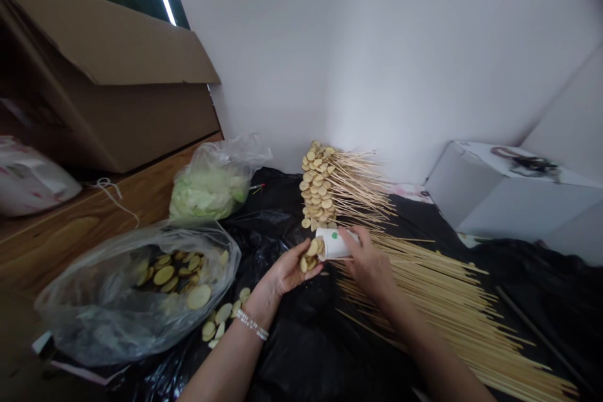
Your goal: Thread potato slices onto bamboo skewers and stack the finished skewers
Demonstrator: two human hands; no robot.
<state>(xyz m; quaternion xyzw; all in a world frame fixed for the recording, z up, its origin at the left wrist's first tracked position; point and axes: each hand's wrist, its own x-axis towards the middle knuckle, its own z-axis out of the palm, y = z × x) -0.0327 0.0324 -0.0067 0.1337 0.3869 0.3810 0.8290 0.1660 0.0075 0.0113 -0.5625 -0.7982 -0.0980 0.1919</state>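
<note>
In the head view, the left hand is curled around a small stack of potato slices, and the right hand grips a white cup tipped on its side, its mouth against those slices; the right fingers hide the cup's far end. Both hands are over black plastic spread across the work area. Just beyond the cup lies a pile of filled skewers, their slices bunched at the left and bare ends pointing right. Plain sticks fan out under and beside the right forearm, which covers part of them. At the left, an open clear bag holds more slices, and a few loose pieces lie between it and the left forearm, near the bracelet. Behind that bag stands a knotted bag of pale greens. A cardboard box rests on the wooden table at upper left, near a white string. At the right, a white box with a cable on top stands by the wall.
</note>
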